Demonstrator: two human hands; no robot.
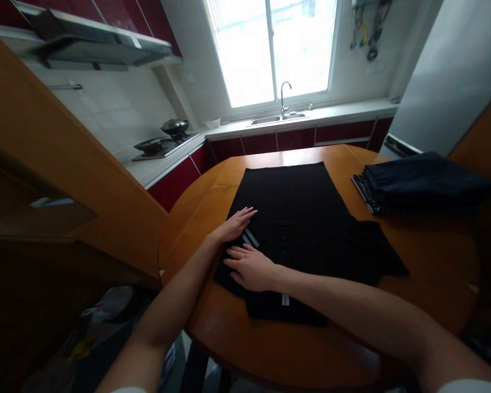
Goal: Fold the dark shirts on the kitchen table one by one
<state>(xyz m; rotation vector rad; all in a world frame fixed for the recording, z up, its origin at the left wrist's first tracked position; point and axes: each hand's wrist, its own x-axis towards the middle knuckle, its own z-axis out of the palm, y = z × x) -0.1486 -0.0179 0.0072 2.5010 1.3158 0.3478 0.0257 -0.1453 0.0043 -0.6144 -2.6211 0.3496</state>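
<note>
A black shirt (290,202) lies spread on the round wooden table (216,349), its straight hem toward the window. Its left edge is folded inward, and pale stripes (250,237) show there. Another short pale stripe (285,299) is visible near the close end. On the right a sleeve (382,248) sticks out, somewhat crumpled. My left hand (237,222) rests flat on the shirt's left edge, fingers extended just beyond the stripes. My right hand (251,267) lies nearer to me on the same side, palm down with fingers spread. Neither hand grips anything visible.
Folded dark clothes (425,183) are stacked at the table's right. Beyond it runs a counter (343,113) with a sink (265,120) and tap. A stove (167,144) with two pans stands at the left back. A wooden frame (85,164) borders the left side.
</note>
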